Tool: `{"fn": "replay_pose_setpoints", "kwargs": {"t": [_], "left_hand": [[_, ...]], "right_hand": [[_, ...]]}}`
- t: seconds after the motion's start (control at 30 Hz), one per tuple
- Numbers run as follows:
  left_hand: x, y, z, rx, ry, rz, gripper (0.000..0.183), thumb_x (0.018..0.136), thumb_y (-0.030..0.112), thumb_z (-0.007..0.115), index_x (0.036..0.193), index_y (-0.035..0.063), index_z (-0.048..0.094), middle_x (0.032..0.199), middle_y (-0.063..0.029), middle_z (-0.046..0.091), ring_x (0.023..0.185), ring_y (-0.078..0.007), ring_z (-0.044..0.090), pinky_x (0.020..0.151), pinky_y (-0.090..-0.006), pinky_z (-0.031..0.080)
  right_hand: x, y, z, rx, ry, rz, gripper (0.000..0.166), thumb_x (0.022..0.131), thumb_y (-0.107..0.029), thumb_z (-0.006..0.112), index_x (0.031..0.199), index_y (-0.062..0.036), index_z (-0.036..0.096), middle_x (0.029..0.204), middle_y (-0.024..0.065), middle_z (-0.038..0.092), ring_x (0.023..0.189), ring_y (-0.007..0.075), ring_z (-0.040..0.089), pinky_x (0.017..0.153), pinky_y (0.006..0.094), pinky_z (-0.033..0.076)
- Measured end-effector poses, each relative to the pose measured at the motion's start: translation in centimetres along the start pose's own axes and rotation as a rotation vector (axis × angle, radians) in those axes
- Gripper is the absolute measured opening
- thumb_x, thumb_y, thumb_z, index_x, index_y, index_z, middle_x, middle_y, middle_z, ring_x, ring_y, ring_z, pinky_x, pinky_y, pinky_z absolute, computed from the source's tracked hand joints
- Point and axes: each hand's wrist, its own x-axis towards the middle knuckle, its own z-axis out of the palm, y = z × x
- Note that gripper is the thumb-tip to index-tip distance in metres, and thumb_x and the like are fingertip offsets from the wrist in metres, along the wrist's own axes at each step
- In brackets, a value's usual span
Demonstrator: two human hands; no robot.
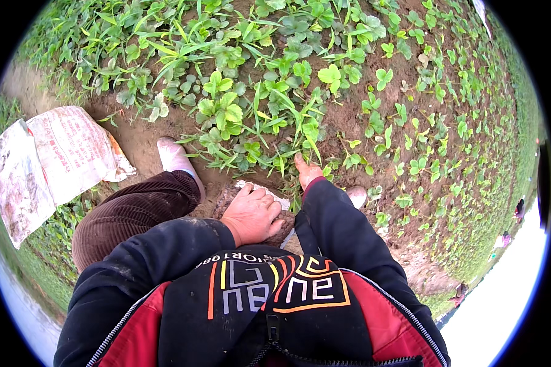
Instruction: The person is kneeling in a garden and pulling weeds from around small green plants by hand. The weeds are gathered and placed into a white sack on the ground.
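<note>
My left hand (253,214) rests palm down, fingers slightly bent, on a brown knitted or woven item (225,201) with a white edge, close in front of my body. My right hand (308,170) reaches down among grass blades and strawberry plants (225,113) at the edge of the leafy patch. Its thumb shows, but the other fingers are hidden by leaves and the hand itself, so whether it grips a stem cannot be told. Green grass blades (295,202) lie beside my right sleeve, near the brown item.
A printed white woven sack (71,151) lies on the soil at the left. My shoes (172,153) stand on bare earth close to the plants. Smaller strawberry plants (418,166) in brown soil spread to the right. Several small distant figures, perhaps people, are at the far right edge.
</note>
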Motion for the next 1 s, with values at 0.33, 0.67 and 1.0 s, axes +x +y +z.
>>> {"fn": "replay_pose_setpoints", "kwargs": {"t": [0.33,0.67,1.0], "left_hand": [[-0.1,0.0,-0.2,-0.010,-0.047,-0.014,0.028,0.071,0.035,0.056,0.076,0.0074,0.057,0.079,-0.0059,0.057,0.082,-0.0218,0.051,0.080,-0.0416,0.034],[0.1,0.1,-0.6,-0.039,-0.109,-0.035,0.029,0.072,0.035,0.055,0.079,0.0067,0.058,0.083,-0.0067,0.059,0.084,-0.0226,0.051,0.083,-0.0447,0.033],[-0.1,-0.1,-0.4,-0.035,-0.084,-0.031,0.029,0.070,0.035,0.057,0.077,0.0072,0.057,0.079,-0.0055,0.057,0.082,-0.0210,0.051,0.080,-0.0404,0.034]], "right_hand": [[-0.3,0.2,-0.3,0.037,-0.160,-0.043,0.079,0.074,-0.064,0.046,0.108,0.0066,0.051,0.110,0.0259,0.051,0.103,0.0342,0.049,0.088,0.0354,0.036],[2.8,3.8,2.0,-0.625,-0.118,-0.558,0.030,0.080,-0.027,0.044,0.105,-0.0168,0.057,0.087,0.0127,0.062,0.085,0.0276,0.056,0.074,0.0353,0.044],[3.3,4.5,0.8,-1.302,-0.158,-0.865,0.030,0.077,-0.017,0.042,0.103,-0.0194,0.057,0.080,0.0027,0.064,0.081,0.0216,0.058,0.072,0.0328,0.044]]}}
